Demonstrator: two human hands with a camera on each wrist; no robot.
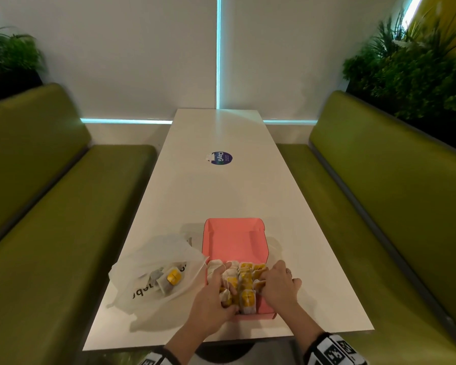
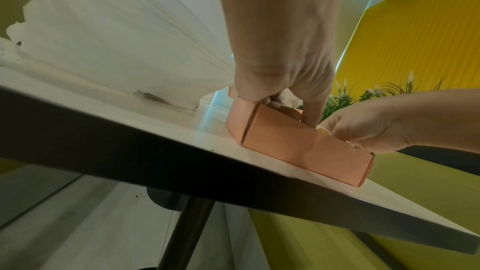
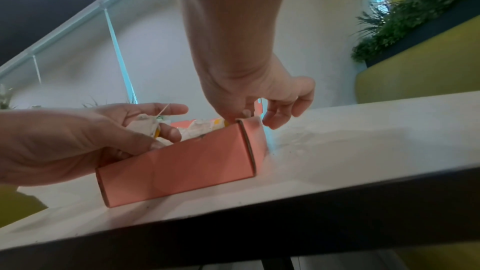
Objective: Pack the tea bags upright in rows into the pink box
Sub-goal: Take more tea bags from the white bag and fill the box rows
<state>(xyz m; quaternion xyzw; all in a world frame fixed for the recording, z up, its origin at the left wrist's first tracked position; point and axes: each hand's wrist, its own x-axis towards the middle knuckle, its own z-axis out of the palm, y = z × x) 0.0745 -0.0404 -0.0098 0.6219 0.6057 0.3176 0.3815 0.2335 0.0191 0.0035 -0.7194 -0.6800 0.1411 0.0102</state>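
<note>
The open pink box (image 1: 234, 241) lies near the front edge of the white table (image 1: 221, 196). Its near half holds several tea bags (image 1: 246, 281) with yellow tags, standing in loose rows. My left hand (image 1: 221, 283) reaches in from the left, fingers curled round a bunch of tea bags (image 3: 144, 128). My right hand (image 1: 267, 279) is at the box's right wall (image 3: 255, 137). Its thumb and forefinger pinch tea bags inside, and its other fingers (image 3: 280, 114) hang outside the wall. The box's far half is bare.
A crumpled clear plastic bag (image 1: 153, 262) left of the box holds a few more tea bags (image 1: 170, 279). A round blue sticker (image 1: 221, 158) sits mid-table. Green benches (image 1: 50, 206) run along both sides, with plants behind them.
</note>
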